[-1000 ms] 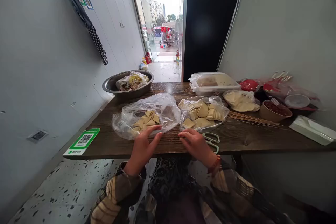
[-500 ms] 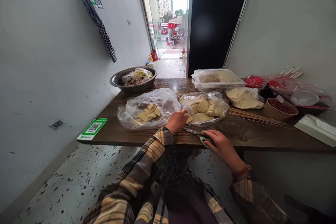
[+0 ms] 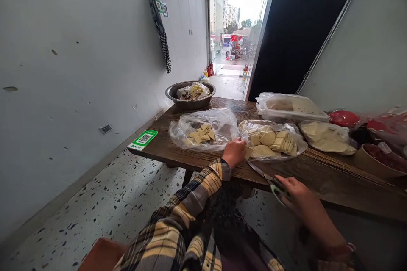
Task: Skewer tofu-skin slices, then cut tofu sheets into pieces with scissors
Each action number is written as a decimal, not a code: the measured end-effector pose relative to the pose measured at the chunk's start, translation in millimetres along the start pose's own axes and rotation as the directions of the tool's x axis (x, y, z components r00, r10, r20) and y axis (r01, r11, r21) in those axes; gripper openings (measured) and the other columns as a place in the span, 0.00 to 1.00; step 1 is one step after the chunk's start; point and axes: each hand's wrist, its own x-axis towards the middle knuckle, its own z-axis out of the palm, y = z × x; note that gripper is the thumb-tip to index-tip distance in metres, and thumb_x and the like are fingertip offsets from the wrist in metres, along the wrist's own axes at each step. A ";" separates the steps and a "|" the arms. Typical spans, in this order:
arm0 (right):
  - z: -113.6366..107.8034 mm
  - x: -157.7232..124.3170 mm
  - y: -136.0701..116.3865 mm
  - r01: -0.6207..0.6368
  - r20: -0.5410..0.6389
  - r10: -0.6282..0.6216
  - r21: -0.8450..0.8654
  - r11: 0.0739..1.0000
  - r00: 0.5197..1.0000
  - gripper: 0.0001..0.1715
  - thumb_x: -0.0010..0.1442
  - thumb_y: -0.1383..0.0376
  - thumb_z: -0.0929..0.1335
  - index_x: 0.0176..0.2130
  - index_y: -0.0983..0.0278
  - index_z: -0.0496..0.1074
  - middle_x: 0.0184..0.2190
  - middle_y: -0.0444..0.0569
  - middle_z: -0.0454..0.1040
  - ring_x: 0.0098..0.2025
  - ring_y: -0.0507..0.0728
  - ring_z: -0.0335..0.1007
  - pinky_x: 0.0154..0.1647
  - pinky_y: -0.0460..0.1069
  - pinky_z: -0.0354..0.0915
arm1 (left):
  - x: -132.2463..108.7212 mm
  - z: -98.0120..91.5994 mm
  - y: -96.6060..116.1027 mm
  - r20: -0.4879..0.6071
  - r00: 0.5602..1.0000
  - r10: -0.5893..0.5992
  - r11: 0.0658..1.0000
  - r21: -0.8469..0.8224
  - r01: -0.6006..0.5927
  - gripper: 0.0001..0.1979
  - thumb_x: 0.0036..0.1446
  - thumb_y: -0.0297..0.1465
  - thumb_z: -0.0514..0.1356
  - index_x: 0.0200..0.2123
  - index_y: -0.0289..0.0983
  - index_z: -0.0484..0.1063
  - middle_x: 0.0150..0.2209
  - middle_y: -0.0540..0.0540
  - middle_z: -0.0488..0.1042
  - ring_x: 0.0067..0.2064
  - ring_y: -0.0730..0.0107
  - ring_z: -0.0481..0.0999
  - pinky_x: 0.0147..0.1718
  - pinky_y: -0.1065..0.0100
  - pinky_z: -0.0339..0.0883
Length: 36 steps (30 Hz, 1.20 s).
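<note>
My left hand (image 3: 234,153) is closed on a pale yellow square tofu sheet (image 3: 248,153), at the near left edge of a clear bag (image 3: 288,157) holding many such squares. My right hand (image 3: 297,192) grips scissors (image 3: 260,171) by their green handles, over the table's front edge. The blades look shut, or nearly so, with their tip pointing up-left toward the sheet. Left of my left hand, cut tofu pieces (image 3: 202,134), smaller and angular, lie on another open clear bag (image 3: 224,116).
A metal basin (image 3: 190,103) with bagged skewers stands at the table's (image 3: 171,149) back left. Bamboo sticks (image 3: 333,164) lie to the right, near a paper bowl (image 3: 375,165), a bagged pale stack (image 3: 329,136) and a wrapped white tray (image 3: 291,110). A green QR card (image 3: 143,139) rests at the left corner.
My view has turned left, so the table appears further right. My right hand has drawn the scissors back toward me, past the table edge. My left hand keeps its hold on the tofu sheet.
</note>
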 end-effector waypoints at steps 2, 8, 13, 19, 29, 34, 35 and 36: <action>-0.4 -10.1 5.7 -0.027 0.018 0.027 0.024 0.999 0.999 0.27 0.57 0.67 0.62 0.56 0.65 0.69 0.45 0.56 0.77 0.43 0.62 0.77 0.39 0.53 0.73 | -5.0 0.8 -3.2 -0.015 1.000 -0.014 1.000 0.003 0.014 0.12 0.59 0.30 0.53 0.44 0.38 0.71 0.45 0.42 0.73 0.45 0.63 0.75 0.43 0.65 0.67; 0.6 -41.2 10.4 -0.179 0.114 0.155 0.243 0.953 0.981 0.29 0.56 0.63 0.64 0.57 0.55 0.68 0.51 0.51 0.77 0.46 0.63 0.78 0.40 0.51 0.73 | -16.7 7.8 -12.0 -0.079 0.993 -0.083 0.995 -0.062 0.079 0.11 0.62 0.32 0.51 0.43 0.38 0.71 0.43 0.43 0.73 0.45 0.63 0.74 0.43 0.65 0.66; -7.6 -50.4 -14.0 -0.323 0.164 0.280 0.547 0.772 0.946 0.30 0.54 0.58 0.69 0.56 0.57 0.70 0.43 0.52 0.80 0.45 0.64 0.77 0.41 0.51 0.73 | -25.5 14.4 -12.2 -0.186 0.982 -0.003 0.988 -0.152 -0.025 0.09 0.61 0.30 0.52 0.41 0.39 0.70 0.48 0.43 0.71 0.46 0.64 0.72 0.44 0.65 0.65; -18.3 -33.9 -48.6 -0.390 0.200 0.437 0.827 0.404 0.877 0.33 0.55 0.52 0.71 0.58 0.59 0.68 0.32 0.49 0.77 0.33 0.59 0.75 0.31 0.50 0.71 | -38.3 12.0 -19.7 -0.238 0.971 -0.030 0.923 -0.380 -0.065 0.06 0.55 0.24 0.54 0.34 0.38 0.69 0.38 0.44 0.73 0.40 0.64 0.73 0.40 0.64 0.66; -21.2 99.6 -147.6 -0.247 0.238 0.281 0.969 -0.003 0.930 0.29 0.52 0.50 0.73 0.48 0.61 0.68 0.32 0.47 0.76 0.26 0.51 0.70 0.24 0.46 0.66 | -83.3 -39.2 -66.8 -0.441 0.846 -0.301 0.466 -0.842 -0.273 0.02 0.54 0.27 0.58 0.31 0.38 0.65 0.39 0.47 0.73 0.40 0.69 0.75 0.39 0.68 0.70; -2.6 145.1 -185.6 -0.237 0.253 0.206 0.966 -0.099 0.945 0.26 0.52 0.54 0.74 0.47 0.62 0.68 0.31 0.43 0.74 0.28 0.51 0.72 0.25 0.44 0.67 | -104.8 -54.9 -95.5 -0.565 0.794 -0.223 0.624 -0.709 -0.329 0.06 0.55 0.22 0.54 0.31 0.39 0.66 0.40 0.46 0.72 0.44 0.69 0.73 0.41 0.68 0.70; 0.5 148.7 -190.0 -0.233 0.251 0.207 0.967 -0.106 0.945 0.26 0.52 0.55 0.75 0.47 0.61 0.68 0.30 0.43 0.74 0.28 0.51 0.71 0.25 0.44 0.67 | -108.0 -57.0 -100.1 -0.571 0.791 -0.218 0.633 -0.700 -0.331 0.06 0.55 0.22 0.54 0.32 0.39 0.66 0.41 0.46 0.72 0.45 0.69 0.73 0.42 0.68 0.70; 3.2 151.2 -193.8 -0.230 0.248 0.211 0.967 -0.108 0.945 0.26 0.51 0.56 0.75 0.47 0.61 0.68 0.30 0.42 0.74 0.27 0.50 0.71 0.25 0.44 0.67 | -111.0 -59.2 -103.8 -0.575 0.792 -0.206 0.641 -0.691 -0.334 0.07 0.55 0.22 0.54 0.32 0.39 0.66 0.42 0.45 0.72 0.46 0.69 0.73 0.43 0.67 0.70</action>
